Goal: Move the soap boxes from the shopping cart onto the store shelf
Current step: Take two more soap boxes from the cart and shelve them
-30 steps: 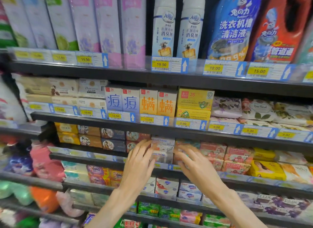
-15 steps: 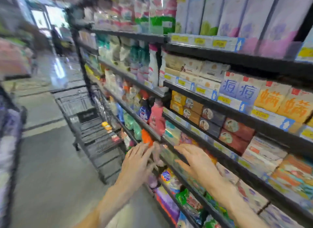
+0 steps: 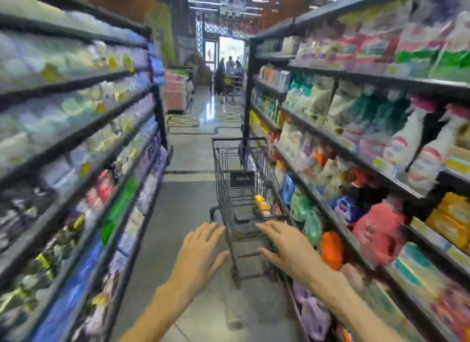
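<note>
Head view looks down a shop aisle, and much of it is blurry. Small yellow and orange soap boxes (image 3: pixel 262 204) lie low inside a dark wire shopping cart (image 3: pixel 244 189), at its right side. How many boxes there are cannot be told. The cart stands on the grey shiny floor (image 3: pixel 188 194), just beside the tall dark store shelf (image 3: pixel 356 161) on the right, which is packed with bright bags and bottles. The left hand (image 3: pixel 201 252) and the right hand (image 3: pixel 290 250) reach out toward the near end of the cart. Both hands are spread flat with straight fingers and hold nothing. Another dark shelf full of packets (image 3: pixel 76 138) runs along the left side. Far down the aisle, some people (image 3: pixel 226 69) stand by a bright doorway.
</note>
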`<action>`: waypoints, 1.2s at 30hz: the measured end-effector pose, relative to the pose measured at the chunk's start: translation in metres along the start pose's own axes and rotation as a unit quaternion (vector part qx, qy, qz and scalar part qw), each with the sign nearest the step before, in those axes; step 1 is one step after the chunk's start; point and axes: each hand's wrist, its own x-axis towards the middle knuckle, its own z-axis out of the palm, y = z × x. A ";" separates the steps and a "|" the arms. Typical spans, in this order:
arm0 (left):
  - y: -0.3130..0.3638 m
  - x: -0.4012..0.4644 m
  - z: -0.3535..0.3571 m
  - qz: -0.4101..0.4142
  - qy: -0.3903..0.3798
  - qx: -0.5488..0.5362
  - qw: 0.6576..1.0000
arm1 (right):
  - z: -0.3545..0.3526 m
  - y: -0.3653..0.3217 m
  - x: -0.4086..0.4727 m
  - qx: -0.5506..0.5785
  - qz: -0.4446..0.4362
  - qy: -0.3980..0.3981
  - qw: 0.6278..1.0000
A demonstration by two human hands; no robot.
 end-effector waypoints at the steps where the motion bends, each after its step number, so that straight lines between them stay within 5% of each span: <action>1: -0.023 0.007 -0.002 -0.006 0.003 0.005 1.000 | 0.008 -0.011 0.024 0.001 -0.008 0.000 1.000; 14: -0.270 0.103 -0.007 -0.087 -0.031 0.052 0.994 | 0.125 -0.059 0.298 0.030 -0.075 -0.020 0.997; 28: -0.431 0.346 0.070 -0.090 -0.061 0.077 0.991 | 0.221 0.069 0.551 0.011 -0.072 -0.020 0.997; 36: -0.472 0.499 0.138 0.008 -0.078 0.031 0.996 | 0.248 0.165 0.631 -0.022 0.029 -0.053 0.998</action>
